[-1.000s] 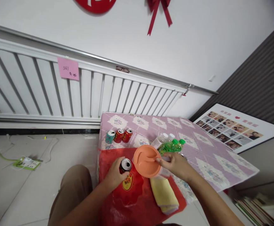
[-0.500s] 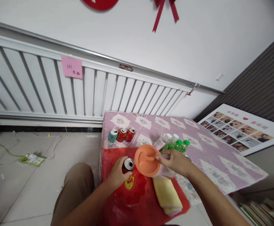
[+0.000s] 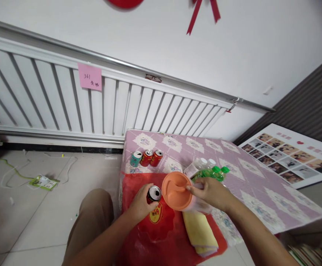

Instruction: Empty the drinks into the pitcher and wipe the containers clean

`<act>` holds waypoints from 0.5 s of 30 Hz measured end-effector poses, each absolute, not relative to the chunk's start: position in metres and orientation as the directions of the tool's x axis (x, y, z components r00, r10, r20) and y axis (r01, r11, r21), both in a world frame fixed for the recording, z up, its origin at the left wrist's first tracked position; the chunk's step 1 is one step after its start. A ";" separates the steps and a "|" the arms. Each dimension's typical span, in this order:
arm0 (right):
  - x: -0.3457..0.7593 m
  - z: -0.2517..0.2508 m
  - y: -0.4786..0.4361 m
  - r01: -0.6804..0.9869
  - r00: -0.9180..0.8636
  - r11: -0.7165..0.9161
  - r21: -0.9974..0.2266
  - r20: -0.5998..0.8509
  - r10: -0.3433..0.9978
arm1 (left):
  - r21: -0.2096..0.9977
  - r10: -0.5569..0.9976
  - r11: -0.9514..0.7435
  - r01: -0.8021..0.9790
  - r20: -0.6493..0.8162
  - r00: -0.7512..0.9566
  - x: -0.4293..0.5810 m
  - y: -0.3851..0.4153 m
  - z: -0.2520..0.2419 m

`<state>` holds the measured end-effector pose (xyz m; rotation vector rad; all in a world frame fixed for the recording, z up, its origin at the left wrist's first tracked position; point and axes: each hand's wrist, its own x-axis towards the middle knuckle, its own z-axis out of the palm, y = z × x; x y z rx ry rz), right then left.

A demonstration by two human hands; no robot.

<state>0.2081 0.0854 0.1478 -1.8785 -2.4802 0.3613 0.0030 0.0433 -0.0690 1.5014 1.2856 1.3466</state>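
My left hand [image 3: 140,204] is wrapped round an opened dark can [image 3: 154,193], which stands upright over a red plastic sheet [image 3: 161,246]. To its right, my right hand [image 3: 211,193] grips a clear plastic pitcher [image 3: 200,205] by its handle, thumb resting at the edge of the orange lid [image 3: 177,191]. The pitcher leans toward the can, its lid facing left and up. Lid and can are close together; no liquid shows between them. Below the pitcher lies a folded yellow cloth [image 3: 200,232]. My right hand hides most of the pitcher's handle.
Behind my hands stand a teal can [image 3: 136,159] and two red cans [image 3: 146,159]. Bottles with green caps [image 3: 215,170] and white-capped bottles [image 3: 195,167] are grouped beyond the pitcher. A white radiator [image 3: 108,107] runs along the wall. On the floor lies a power strip [image 3: 44,182].
The camera view has turned slightly, so everything sits a little further right. Both hands keep the can and the pitcher nearly as they were.
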 end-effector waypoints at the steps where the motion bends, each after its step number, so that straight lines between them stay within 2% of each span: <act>1: 0.208 0.148 0.085 0.950 -0.280 0.254 -0.182 -0.135 0.951 | 0.952 0.968 -0.232 0.200 0.246 -0.047 0.003 0.044 -0.070; 7: 0.204 0.147 0.085 0.950 -0.287 0.263 -0.166 -0.145 0.947 | 0.951 0.967 -0.236 0.199 0.250 -0.050 0.003 0.044 -0.073; 15: 0.200 0.148 0.083 0.943 -0.297 0.266 -0.200 -0.146 0.944 | 0.948 0.964 -0.244 0.204 0.259 -0.054 0.003 0.045 -0.076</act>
